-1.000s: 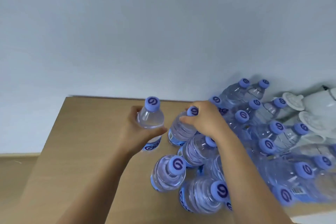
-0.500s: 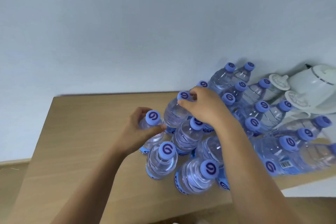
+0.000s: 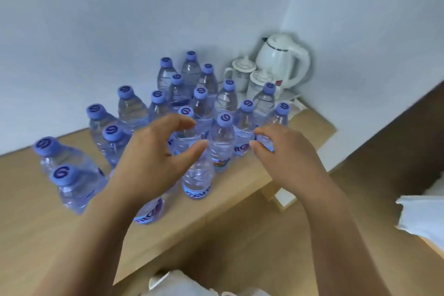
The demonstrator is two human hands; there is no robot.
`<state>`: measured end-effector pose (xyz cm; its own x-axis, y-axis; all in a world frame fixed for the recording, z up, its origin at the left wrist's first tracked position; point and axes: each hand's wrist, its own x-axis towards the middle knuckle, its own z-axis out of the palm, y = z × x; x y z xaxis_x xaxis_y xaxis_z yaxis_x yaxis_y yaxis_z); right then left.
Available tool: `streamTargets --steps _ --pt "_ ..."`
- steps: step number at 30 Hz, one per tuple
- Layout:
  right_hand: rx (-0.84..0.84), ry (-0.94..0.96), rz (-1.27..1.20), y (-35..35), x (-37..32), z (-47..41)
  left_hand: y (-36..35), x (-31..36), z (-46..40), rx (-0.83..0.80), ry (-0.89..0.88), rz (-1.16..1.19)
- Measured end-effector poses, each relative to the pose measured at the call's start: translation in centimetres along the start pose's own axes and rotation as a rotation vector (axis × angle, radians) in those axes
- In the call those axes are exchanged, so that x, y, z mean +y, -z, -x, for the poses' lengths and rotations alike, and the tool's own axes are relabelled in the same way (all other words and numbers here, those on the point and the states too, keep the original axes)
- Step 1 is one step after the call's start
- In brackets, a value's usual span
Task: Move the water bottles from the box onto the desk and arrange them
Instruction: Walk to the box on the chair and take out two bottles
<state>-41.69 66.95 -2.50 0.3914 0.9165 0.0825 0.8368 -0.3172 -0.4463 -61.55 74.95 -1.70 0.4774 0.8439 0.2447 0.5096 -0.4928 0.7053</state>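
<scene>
Nearest, both forearms reach forward over the front edge of the wooden worktop (image 3: pixel 235 190). The left hand (image 3: pixel 153 158) hangs with fingers and thumb loosely curved and spread, holding nothing; a water bottle (image 3: pixel 198 175) stands just beyond its thumb, whether touching I cannot tell. The right hand (image 3: pixel 286 151) has its fingers bent downward, their tips at the shoulder of a bottle at the cluster's right edge (image 3: pixel 276 127); blur hides whether they grip it. To the left of the left hand stand more capped bottles (image 3: pixel 74 185), and beyond both hands the rest of the upright cluster (image 3: pixel 199 101) fills the worktop towards the wall. Beyond the right hand, in the corner, sit two lidded white cups (image 3: pixel 240 74) and a white kettle (image 3: pixel 281 60).
</scene>
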Motion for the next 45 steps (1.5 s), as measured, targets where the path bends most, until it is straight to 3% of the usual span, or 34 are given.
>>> streamTargets --steps 5,13,19,28,35,45 --pt "0.001 -0.253 0.142 3.8 11.7 7.5 -11.8 7.4 0.7 -0.317 -0.206 -0.244" --pt "-0.006 -0.649 0.126 7.0 26.2 17.6 -27.8 17.4 3.4 -0.725 -0.399 -0.280" --pt "0.002 -0.850 0.044 8.4 34.4 21.4 -37.3 23.4 3.4 -0.878 -0.579 -0.307" --pt "0.095 -0.972 0.041 15.5 48.6 18.7 -53.8 36.3 -3.3 -0.894 -0.798 -0.248" --pt "0.155 -0.956 0.083 22.3 59.8 12.8 -63.2 44.4 -11.3 -0.889 -0.798 -0.257" --pt "0.149 -0.977 -0.047 27.2 78.0 7.8 -78.5 53.6 -18.7 -0.962 -0.764 -0.271"
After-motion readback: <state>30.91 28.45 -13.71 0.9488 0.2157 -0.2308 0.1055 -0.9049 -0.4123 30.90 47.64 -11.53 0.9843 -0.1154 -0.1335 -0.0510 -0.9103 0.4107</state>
